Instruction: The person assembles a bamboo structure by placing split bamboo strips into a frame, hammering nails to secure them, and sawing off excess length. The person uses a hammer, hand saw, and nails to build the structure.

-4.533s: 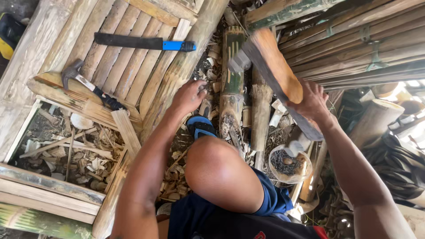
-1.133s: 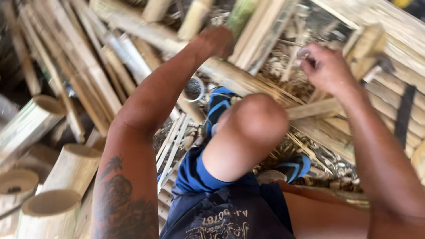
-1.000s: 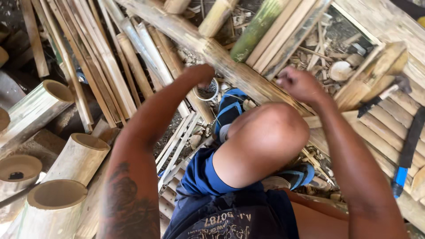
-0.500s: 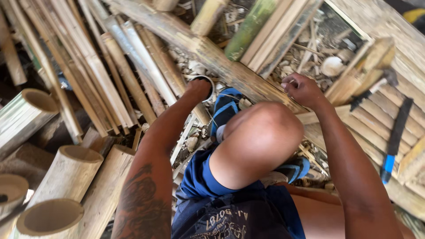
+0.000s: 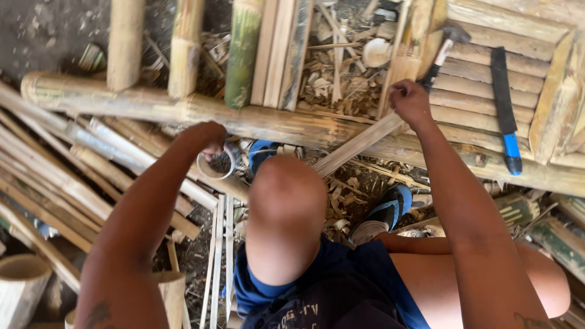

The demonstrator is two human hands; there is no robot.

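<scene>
From above the seated person, the left hand (image 5: pixel 204 139) is at about nine o'clock of the raised knee (image 5: pixel 286 201), its fingers curled down into a small round tin (image 5: pixel 217 164) that sits among the bamboo slats (image 5: pixel 79 161) on the ground; the fingertips are hidden inside the rim, so I cannot tell what, if anything, they pinch. The right hand (image 5: pixel 409 102) is up at about one o'clock, clenched around the upper end of a thin bamboo strip (image 5: pixel 359 145) that slants down toward the knee and lies across the long bamboo pole (image 5: pixel 262 119) running left to right. Just beyond that hand, at twelve o'clock of it, a hammer (image 5: pixel 440 56) rests on the slatted bamboo panel (image 5: pixel 469 79), untouched, and a blue-handled knife (image 5: pixel 504 109) lies further out at three o'clock, also untouched. The panel looks largely assembled, with its slats side by side, while the strip in hand is not yet fixed to anything that I can see; I judge the work to be midway, with the strip still to be placed and fastened. Shavings (image 5: pixel 341 79) fill the open frame at twelve o'clock, and cut bamboo sections (image 5: pixel 21 289) stand at seven o'clock. A blue sandal (image 5: pixel 387 210) shows beside the knee.
</scene>
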